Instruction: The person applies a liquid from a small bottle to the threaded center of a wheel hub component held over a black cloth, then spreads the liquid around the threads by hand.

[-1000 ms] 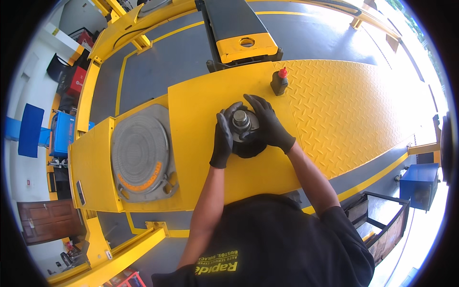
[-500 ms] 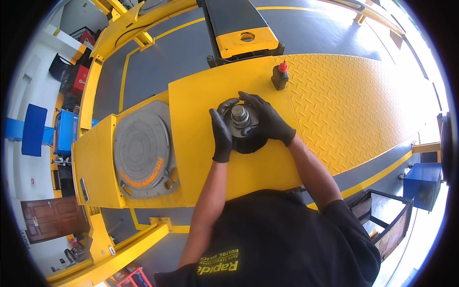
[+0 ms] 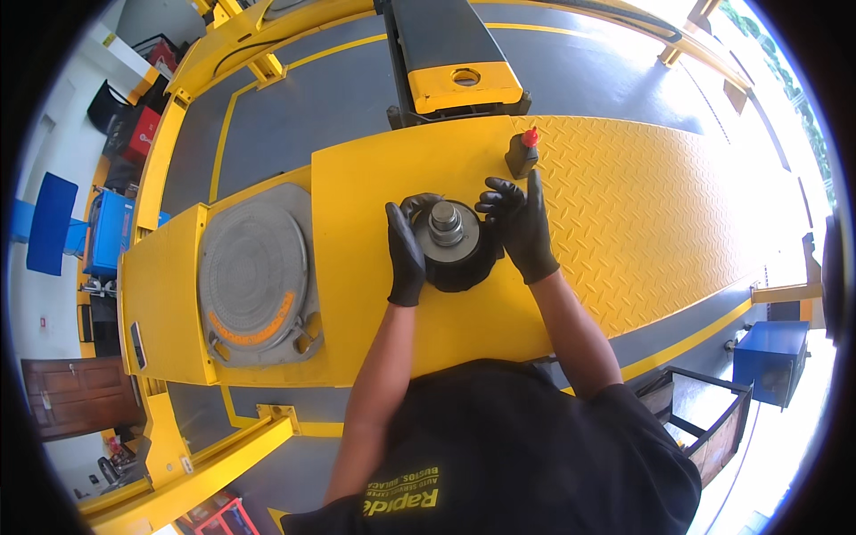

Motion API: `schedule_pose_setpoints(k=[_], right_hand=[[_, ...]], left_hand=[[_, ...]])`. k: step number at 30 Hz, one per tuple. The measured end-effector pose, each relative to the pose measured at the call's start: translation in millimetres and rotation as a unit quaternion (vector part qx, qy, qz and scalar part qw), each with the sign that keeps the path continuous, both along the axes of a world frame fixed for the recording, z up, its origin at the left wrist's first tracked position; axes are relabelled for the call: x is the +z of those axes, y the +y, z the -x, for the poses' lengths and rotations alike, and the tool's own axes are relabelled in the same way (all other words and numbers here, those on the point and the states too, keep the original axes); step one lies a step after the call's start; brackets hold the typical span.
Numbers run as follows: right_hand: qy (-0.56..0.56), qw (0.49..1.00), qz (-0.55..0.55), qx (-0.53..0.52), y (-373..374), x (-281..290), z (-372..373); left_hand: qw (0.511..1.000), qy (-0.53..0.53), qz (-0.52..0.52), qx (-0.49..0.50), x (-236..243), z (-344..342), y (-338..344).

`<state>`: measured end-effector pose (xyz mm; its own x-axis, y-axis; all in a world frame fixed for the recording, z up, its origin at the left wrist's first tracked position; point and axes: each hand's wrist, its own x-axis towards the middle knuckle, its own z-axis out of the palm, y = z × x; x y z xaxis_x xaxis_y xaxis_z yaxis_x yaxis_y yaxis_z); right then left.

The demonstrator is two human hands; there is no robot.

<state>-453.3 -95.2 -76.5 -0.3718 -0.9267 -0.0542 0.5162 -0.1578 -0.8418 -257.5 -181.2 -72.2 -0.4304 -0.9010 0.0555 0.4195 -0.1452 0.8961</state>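
On the yellow platform point(image 3: 357, 267) stands a round car part point(image 3: 461, 243): a silver disc with a stepped metal stud rising from its middle, set on a dark, rounded base. My left hand point(image 3: 410, 254), in a black glove, steadies it from the left, fingers curved around the far side and thumb hidden. Off the part's right edge is my right hand point(image 3: 524, 227), also gloved in black; its fingers are spread and it holds nothing. Beyond the right hand a small dark bottle point(image 3: 521, 159) with a red cap stands upright.
To the left, a grey round turntable plate point(image 3: 254, 267) is set into the platform. Raised tread plate point(image 3: 642, 214) covers its right side. A black and yellow lift unit point(image 3: 464, 80) lies beyond the far edge. Near right are a black metal frame cart point(image 3: 704, 401) and a blue box point(image 3: 769, 357).
My right hand has let go of the round part and drawn away to the right, opening its fingers. My left hand stays at the part. The view has shifted slightly.
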Motion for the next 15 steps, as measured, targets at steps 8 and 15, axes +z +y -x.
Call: schedule_pose_setpoints(k=[8,15], right_hand=[[-0.49,0.861,-0.065,-0.122,-42.9,23.4,37.7],[-0.498,0.862,0.092,-0.03,-53.4,-10.3,60.3]], left_hand=[[0.998,-0.049,0.046,0.002,6.4,-7.8,-2.3],[0.977,-0.022,0.187,-0.096,18.0,-15.4,-5.6]])
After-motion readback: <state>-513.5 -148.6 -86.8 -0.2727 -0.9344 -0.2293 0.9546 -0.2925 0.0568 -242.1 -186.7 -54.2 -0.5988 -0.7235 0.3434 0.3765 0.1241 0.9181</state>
